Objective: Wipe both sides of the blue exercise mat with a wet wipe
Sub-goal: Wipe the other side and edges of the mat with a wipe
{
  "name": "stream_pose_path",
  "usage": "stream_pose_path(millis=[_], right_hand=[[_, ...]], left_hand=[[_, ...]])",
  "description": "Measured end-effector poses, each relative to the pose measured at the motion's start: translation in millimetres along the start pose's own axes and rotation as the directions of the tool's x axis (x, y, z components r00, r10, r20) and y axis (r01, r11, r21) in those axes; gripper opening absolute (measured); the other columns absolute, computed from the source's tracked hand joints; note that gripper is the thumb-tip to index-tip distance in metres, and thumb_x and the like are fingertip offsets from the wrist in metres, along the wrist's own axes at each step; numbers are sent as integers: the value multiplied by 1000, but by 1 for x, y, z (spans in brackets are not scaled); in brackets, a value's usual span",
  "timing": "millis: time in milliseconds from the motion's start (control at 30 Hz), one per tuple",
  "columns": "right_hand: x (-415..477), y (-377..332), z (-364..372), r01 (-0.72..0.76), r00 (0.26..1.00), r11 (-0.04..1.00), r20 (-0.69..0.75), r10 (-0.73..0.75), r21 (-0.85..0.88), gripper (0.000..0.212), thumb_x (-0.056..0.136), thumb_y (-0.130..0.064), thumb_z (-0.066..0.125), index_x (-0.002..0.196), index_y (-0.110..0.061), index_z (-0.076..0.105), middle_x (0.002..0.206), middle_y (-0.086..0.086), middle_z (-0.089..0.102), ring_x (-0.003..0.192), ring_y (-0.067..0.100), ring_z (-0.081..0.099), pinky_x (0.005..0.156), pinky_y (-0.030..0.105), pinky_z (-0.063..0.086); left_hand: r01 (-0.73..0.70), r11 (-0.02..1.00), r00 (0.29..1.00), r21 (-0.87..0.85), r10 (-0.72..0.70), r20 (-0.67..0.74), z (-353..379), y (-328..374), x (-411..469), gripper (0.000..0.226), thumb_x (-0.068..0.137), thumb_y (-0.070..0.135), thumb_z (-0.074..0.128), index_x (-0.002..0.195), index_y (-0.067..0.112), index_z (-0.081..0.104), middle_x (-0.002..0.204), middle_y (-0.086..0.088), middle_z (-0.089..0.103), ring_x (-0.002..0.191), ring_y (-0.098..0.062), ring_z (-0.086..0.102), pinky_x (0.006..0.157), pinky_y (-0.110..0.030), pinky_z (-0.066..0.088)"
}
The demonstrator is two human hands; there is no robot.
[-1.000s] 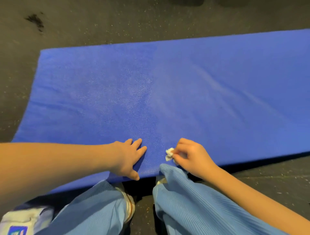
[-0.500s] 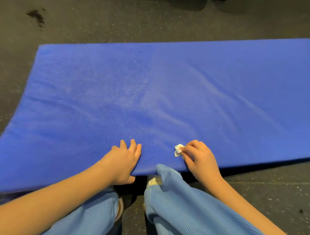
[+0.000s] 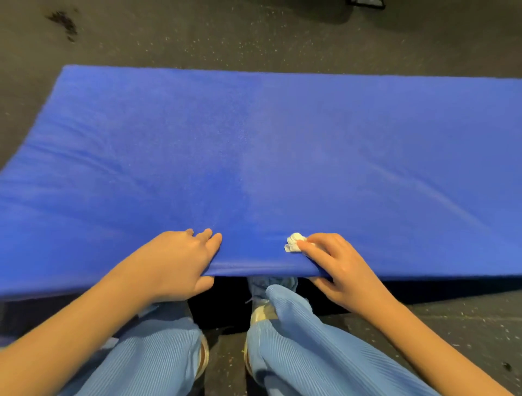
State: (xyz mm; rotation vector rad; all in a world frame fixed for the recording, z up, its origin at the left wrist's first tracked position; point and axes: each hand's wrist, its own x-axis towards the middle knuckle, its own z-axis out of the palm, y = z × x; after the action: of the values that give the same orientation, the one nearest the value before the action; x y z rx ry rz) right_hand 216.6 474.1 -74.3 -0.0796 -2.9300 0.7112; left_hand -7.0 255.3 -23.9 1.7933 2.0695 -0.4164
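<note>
Head view, one moment. One dark speckled floor [image 3: 254, 36] fills the frame, and on it lies one blue exercise mat [image 3: 282, 155], the landmark for all positions below. The mat's long axis runs left to right across the view. Its left short end is visible, and its right end passes out of frame. The near long edge sits raised off the floor, with deep shadow under it, while the far long edge lies flat.

Two light-blue ribbed trouser legs, one left [image 3: 152, 359] and one right [image 3: 310, 347], occupy the ground on the near side of the mat. Two bare forearms reach from that side to the mat's near edge. The left hand [image 3: 180, 263] grips this edge near its middle, with the fingers laid on the top face and the thumb tucked beneath. The right hand [image 3: 339, 268] holds the same edge a little to the right. Its fingers curl over the top, its thumb is under the mat, and it pins one crumpled white wet wipe [image 3: 293, 246] against the top face. The wipe protrudes from under the fingertips, toward the left hand.

Two shoes show: the right shoe [image 3: 262, 313] just beneath the lifted edge and the left shoe [image 3: 204, 356] partly hidden by its trouser leg. One dark smudge [image 3: 63, 22] marks the floor beyond the mat's far left corner. One black object [image 3: 365, 3], cut off by the frame, lies beyond the far edge.
</note>
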Motion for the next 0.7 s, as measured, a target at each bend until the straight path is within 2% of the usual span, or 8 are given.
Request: stream_pose_path(millis=[100, 200, 300, 400, 467, 533, 633, 700], right_hand=[[24, -19, 1, 28, 1000, 998, 4, -29, 56, 61, 78, -6, 52, 136, -21, 39, 119, 4, 53, 104, 21, 49, 92, 25, 38], [43, -39, 7, 74, 997, 991, 30, -78, 110, 52, 79, -15, 48, 131, -19, 44, 114, 1, 50, 97, 18, 46, 87, 15, 30], [57, -51, 15, 95, 986, 982, 119, -116, 163, 50, 79, -19, 56, 128, -17, 50, 111, 1, 50, 93, 18, 46, 80, 19, 36], [61, -59, 25, 90, 964, 968, 223, -143, 233, 57, 76, -26, 67, 129, -18, 51, 112, -1, 49, 96, 15, 45, 81, 21, 39], [56, -63, 28, 30, 948, 953, 294, -123, 302, 55, 80, -41, 65, 130, -21, 52, 117, -4, 49, 102, 13, 45, 87, 23, 41], [50, -64, 27, 13, 938, 946, 323, -124, 325, 43, 87, -43, 53, 126, -23, 58, 119, -7, 53, 106, 12, 46, 89, 25, 42], [57, -50, 27, 140, 930, 970, 309, -197, 198, 23, 89, -23, 53, 105, -26, 68, 99, -8, 65, 86, 19, 52, 71, 35, 49], [75, -33, 33, 157, 956, 987, 242, -163, 46, 23, 82, -11, 57, 91, -28, 69, 80, -5, 64, 71, 23, 50, 55, 35, 46]], left_hand=[[76, 997, 995, 27, -74, -72, 11, -20, -21, 62, 65, 47, 39, 98, 8, 74, 92, -8, 75, 63, -22, 70, 39, -30, 53], [128, 992, 989, 4, -127, -71, 17, -31, -45, 64, 64, 46, 39, 102, 10, 75, 96, -5, 75, 73, -20, 73, 49, -27, 57], [217, 971, 975, -98, -220, -22, 25, -40, -69, 69, 65, 47, 38, 114, 12, 71, 111, -4, 72, 90, -22, 73, 65, -30, 58], [307, 917, 952, -255, -297, 81, 34, -43, -81, 96, 62, 61, 18, 149, 24, 35, 153, 6, 33, 139, -18, 41, 107, -30, 38], [326, 912, 938, -249, -279, 205, 39, -38, -81, 98, 66, 72, 19, 154, 30, 13, 161, 12, 9, 148, -11, 17, 115, -24, 22], [305, 924, 936, -230, -247, 250, 43, -32, -78, 102, 69, 84, 21, 155, 31, 6, 162, 13, 0, 149, -9, 8, 116, -23, 19], [322, 899, 937, -297, -258, 236, 38, -39, -74, 140, 33, 101, -12, 150, 37, 26, 157, 21, 16, 144, -5, 21, 112, -23, 26], [303, 874, 953, -380, -273, 132, 46, -50, -63, 136, 40, 98, -20, 141, 33, 44, 146, 18, 36, 131, -6, 37, 106, -22, 32]])
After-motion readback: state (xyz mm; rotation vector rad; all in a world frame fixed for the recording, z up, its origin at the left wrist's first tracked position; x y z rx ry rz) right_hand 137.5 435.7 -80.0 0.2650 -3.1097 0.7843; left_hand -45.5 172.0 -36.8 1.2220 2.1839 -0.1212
